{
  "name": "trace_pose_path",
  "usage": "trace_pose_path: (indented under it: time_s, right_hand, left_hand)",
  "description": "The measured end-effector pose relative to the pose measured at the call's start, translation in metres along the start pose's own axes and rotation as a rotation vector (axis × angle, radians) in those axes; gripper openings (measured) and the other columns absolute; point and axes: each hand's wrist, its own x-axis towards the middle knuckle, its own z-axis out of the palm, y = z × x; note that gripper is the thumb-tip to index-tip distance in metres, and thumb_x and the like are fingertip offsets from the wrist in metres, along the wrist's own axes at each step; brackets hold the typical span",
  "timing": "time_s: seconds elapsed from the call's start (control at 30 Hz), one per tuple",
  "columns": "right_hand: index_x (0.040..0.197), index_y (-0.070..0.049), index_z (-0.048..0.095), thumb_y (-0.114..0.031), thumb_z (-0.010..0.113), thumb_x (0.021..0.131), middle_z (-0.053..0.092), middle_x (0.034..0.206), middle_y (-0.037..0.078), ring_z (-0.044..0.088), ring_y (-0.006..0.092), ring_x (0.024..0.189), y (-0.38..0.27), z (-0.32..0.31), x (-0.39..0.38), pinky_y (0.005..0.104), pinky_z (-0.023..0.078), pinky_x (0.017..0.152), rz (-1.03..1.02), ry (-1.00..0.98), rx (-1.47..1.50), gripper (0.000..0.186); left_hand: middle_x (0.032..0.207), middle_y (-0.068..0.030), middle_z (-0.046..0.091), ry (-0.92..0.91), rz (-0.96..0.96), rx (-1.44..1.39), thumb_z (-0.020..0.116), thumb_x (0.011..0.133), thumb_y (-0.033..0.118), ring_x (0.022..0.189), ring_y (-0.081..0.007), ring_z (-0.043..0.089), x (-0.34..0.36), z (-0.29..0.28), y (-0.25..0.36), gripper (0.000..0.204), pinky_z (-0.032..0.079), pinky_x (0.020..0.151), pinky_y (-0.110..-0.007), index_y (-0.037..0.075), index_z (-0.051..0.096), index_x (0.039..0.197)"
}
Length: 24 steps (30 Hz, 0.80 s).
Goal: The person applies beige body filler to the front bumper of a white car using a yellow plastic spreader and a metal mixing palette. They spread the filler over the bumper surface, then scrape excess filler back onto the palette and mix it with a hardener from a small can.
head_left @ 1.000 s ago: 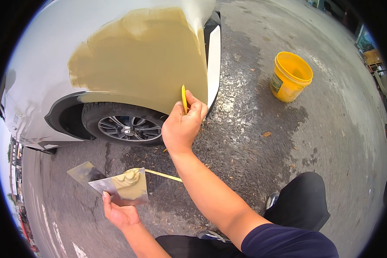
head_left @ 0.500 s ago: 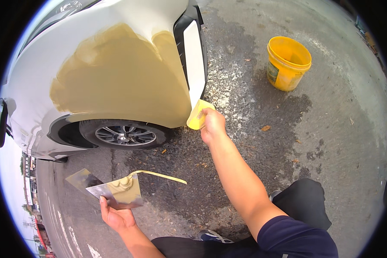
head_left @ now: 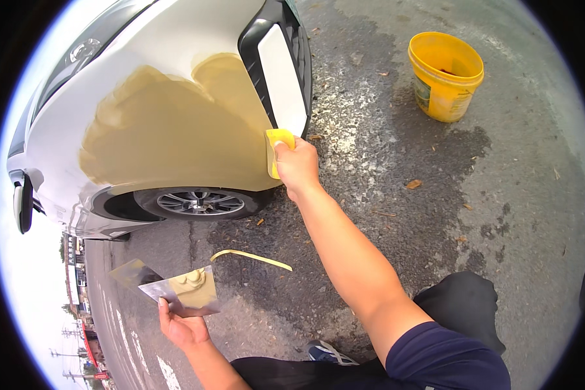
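Note:
A silver car's fender carries a broad patch of khaki putty reaching down to the wheel arch and over to the front edge, beside white-and-black bumper trim. My right hand is closed on a flexible yellow spreader, held at the fender's front edge just below that trim. My left hand, lower left, grips two metal plates, one overlapping the other, with a thick lump of khaki putty on the upper one. The wheel sits beneath the putty patch.
A yellow bucket stands on stained asphalt to the upper right. A thin pale yellow strip lies near the plates. My dark-clad knee and shoe are at the bottom; a street with signs shows at far left.
My right hand has moved forward to the fender's front edge, turning the spreader from edge-on to flatter, and has risen slightly since half a second ago. The view has shifted, showing more windscreen and mirror.

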Motion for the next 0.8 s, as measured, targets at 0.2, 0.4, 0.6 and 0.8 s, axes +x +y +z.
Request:
trace_pose_path:
  time_s: [0.2, 0.4, 0.6, 0.8]
  right_hand:
    - [0.117, 0.005, 0.069, -0.007, 0.056, 0.096, 0.073, 0.1, 0.009, 0.068, 0.0158, 0.081, 0.001, -0.005, 0.007, 0.0327, 0.055, 0.075, -0.045, 0.011, -0.084, 0.027]
    - [0.113, 0.006, 0.069, -0.011, 0.06, 0.093, 0.073, 0.099, 0.011, 0.07, 0.0208, 0.088, -0.008, -0.009, -0.003, 0.0345, 0.054, 0.081, -0.018, -0.127, 0.136, 0.028]
    - [0.128, 0.001, 0.057, -0.015, 0.051, 0.097, 0.065, 0.116, 0.012, 0.065, 0.0283, 0.105, -0.004, -0.078, -0.017, 0.0466, 0.051, 0.096, 0.326, 0.185, 0.579, 0.035]
    - [0.133, -0.003, 0.055, -0.016, 0.054, 0.1, 0.064, 0.128, 0.01, 0.06, 0.0272, 0.12, -0.012, -0.047, -0.077, 0.0457, 0.043, 0.109, 0.257, -0.498, 0.827, 0.035]
  left_hand:
    - [0.137, -0.0112, 0.06, -0.023, -0.011, -0.011, 0.061, 0.101, 0.024, 0.128, -0.0289, 0.057, -0.008, 0.015, -0.006, 0.042, 0.043, 0.112, -0.052, 0.003, 0.054, 0.137]
    - [0.136, -0.01, 0.061, -0.019, -0.023, 0.0, 0.061, 0.1, 0.023, 0.129, -0.0283, 0.056, -0.013, 0.025, -0.015, 0.04, 0.043, 0.112, -0.052, 0.004, 0.056, 0.135]
    - [0.133, -0.0098, 0.064, 0.011, -0.099, -0.08, 0.059, 0.1, 0.018, 0.125, -0.0277, 0.059, -0.021, 0.037, -0.028, 0.033, 0.043, 0.112, -0.051, 0.004, 0.058, 0.13]
    - [0.132, -0.0118, 0.064, -0.169, -0.097, -0.162, 0.057, 0.1, 0.014, 0.123, -0.0276, 0.06, -0.03, 0.056, -0.034, 0.035, 0.044, 0.112, -0.047, 0.002, 0.056, 0.133]
